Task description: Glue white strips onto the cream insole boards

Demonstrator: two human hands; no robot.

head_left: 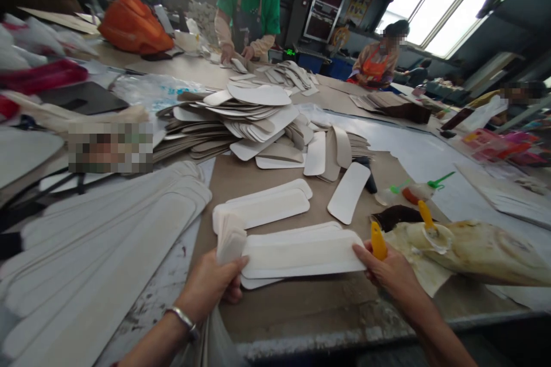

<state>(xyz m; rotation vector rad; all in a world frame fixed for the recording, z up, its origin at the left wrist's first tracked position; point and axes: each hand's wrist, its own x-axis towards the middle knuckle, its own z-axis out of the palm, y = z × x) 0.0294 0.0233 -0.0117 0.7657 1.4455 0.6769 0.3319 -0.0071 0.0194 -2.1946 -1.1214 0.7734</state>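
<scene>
My left hand [213, 278], a metal bangle on its wrist, is closed around a bundle of thin off-white strips [231, 235] that bends over the fingers and hangs below. Its thumb also presses the left end of a long white rounded panel [301, 255]. Pinching that panel's right end is my right hand [390, 266], which also holds a tool by its yellow handle [377, 241]; the tool's working end is hidden. A cream band runs along the panel's middle, and similar pieces lie beneath it. Just beyond lies another pair of white panels [262, 206].
Long white panels [107, 275] fan out at left. A tall pile of curved pieces [241, 120] stands ahead. At right are a second yellow handle [426, 215] in a crusted container and green-tipped bottles [424, 189]. A co-worker in green [247, 6] handles pieces across the table.
</scene>
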